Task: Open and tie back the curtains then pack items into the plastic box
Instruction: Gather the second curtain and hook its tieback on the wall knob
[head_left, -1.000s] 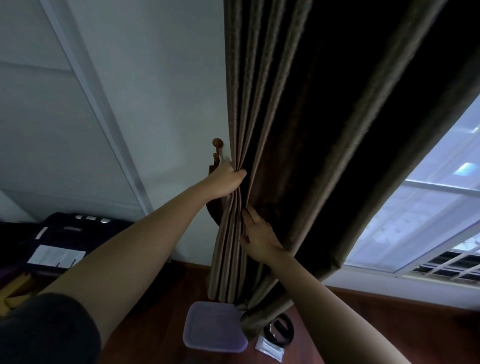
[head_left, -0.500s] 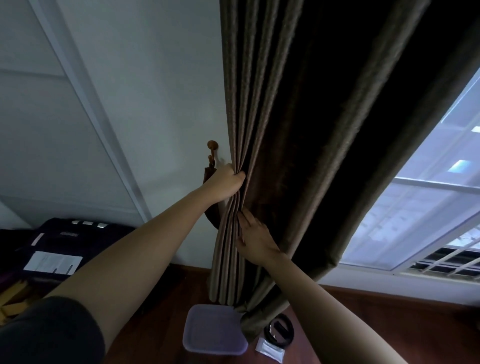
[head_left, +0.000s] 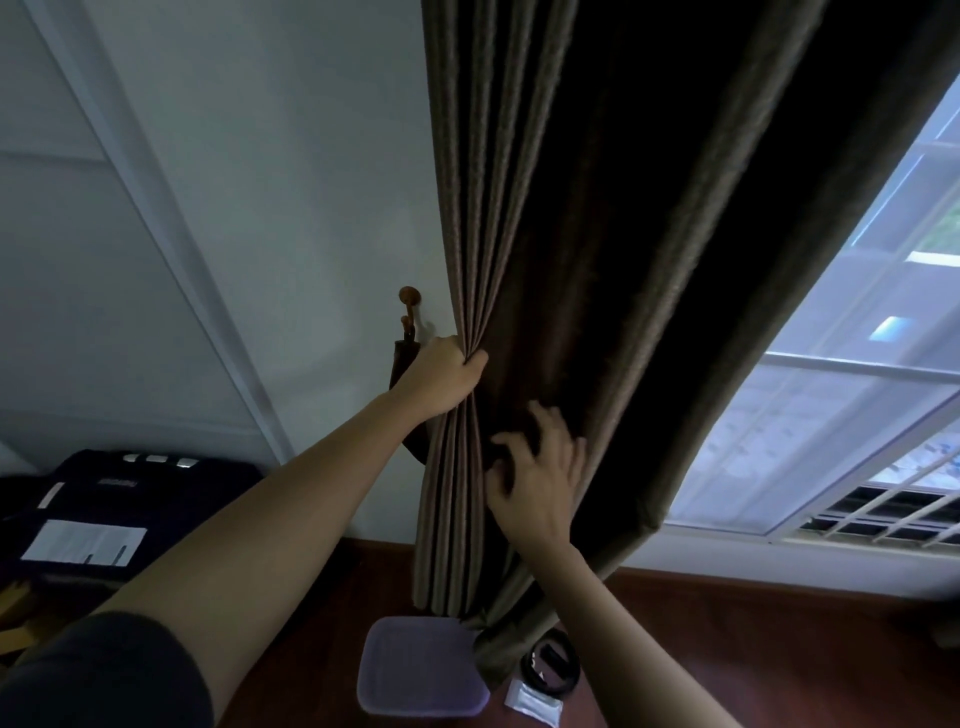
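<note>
Left grip (head_left: 441, 376) is clamping round the bunched leading pleats of the curtain (head_left: 597, 260), fingers curled tight and thumb closing over the folds. It is holding the bundle close to the wall (head_left: 285, 208), right beside the wooden hook (head_left: 410, 296). That looks like the anchor for the tie-back.

Right grip (head_left: 535, 478) is working just below and to the right. Its fingers are bent and digging into the cloth, seemingly catching a loose fold between thumb and fingertips. Judging by this, it is raking slack toward the left bundle so the whole drape can be cinched in one.

A dark tie-back strap (head_left: 401, 358) is hanging from the hook, mostly hidden behind the left wrist — not yet round the curtain. The tying step is looking unfinished, and packing not begun.

The window (head_left: 831, 441) is showing at the right, the curtain's trailing edge sweeping diagonally across it.

The plastic box (head_left: 421, 665) is sitting on the floor (head_left: 779, 649) directly below the hands, lid on, with the curtain hem hanging just over its far corner. Beside it are lying a black ring-shaped item (head_left: 550, 670) and a small white packet (head_left: 532, 699), the ring partly under the hem — the loose hem is likely getting in the way of reaching them.

A dark case (head_left: 156, 493) with a white sheet (head_left: 83, 543) on it is lying well off to the left.
</note>
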